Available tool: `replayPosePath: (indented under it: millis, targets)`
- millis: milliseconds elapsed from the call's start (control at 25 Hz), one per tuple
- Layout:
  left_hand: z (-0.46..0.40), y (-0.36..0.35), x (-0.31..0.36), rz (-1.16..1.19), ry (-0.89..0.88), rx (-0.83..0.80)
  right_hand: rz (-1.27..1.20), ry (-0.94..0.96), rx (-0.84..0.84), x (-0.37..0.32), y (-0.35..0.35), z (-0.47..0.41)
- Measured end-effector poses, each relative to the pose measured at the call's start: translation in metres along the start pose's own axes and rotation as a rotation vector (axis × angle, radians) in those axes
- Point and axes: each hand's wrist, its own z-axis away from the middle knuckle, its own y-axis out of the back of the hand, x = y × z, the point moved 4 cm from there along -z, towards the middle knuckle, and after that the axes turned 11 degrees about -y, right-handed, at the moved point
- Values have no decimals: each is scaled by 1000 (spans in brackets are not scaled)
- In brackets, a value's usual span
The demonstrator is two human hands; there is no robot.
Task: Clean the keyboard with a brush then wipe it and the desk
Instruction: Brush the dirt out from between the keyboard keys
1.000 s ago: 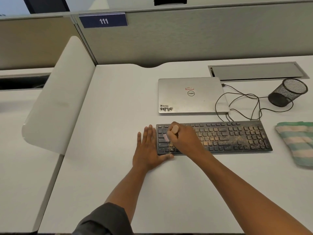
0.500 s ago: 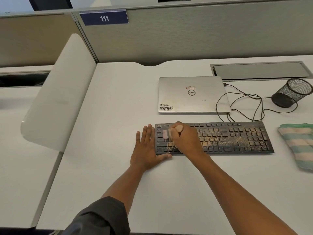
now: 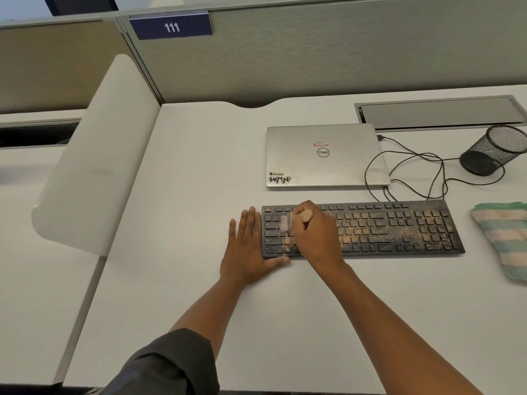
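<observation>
A black keyboard (image 3: 399, 229) lies on the white desk (image 3: 285, 323), dusted with yellowish grit over its middle and right keys. My right hand (image 3: 316, 238) grips a small brush (image 3: 285, 223) with a wooden handle; its pale bristles touch the keys near the keyboard's left end. My left hand (image 3: 246, 252) lies flat on the desk against the keyboard's left edge, fingers straight, thumb along the front edge. A striped green and pink cloth (image 3: 504, 240) lies folded to the right of the keyboard.
A shut silver laptop (image 3: 325, 155) sits just behind the keyboard, with black cables (image 3: 413, 172) looping to its right. A black mesh pen cup (image 3: 493, 149) lies tipped at the far right. A grey cable hatch (image 3: 439, 112) and partition walls stand behind.
The brush in my right hand has swept up the left-hand keys, away from me. My left hand has stayed against the keyboard's left edge.
</observation>
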Motion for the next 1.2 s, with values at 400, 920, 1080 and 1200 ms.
replayPosePath:
  millis: [400,920,1080,1200]
  targets:
    - [1,4,1,-1,-5,-11,-172,4,-65,-12,1,19]
    - [3,7,1,58,-28,-7,-154,-239,-17,-4,13,20]
    - [3,8,1,75,-26,4,-62,-230,109,1,33,15]
    - [3,8,1,71,-25,-4,-119,-239,74,-2,28,5]
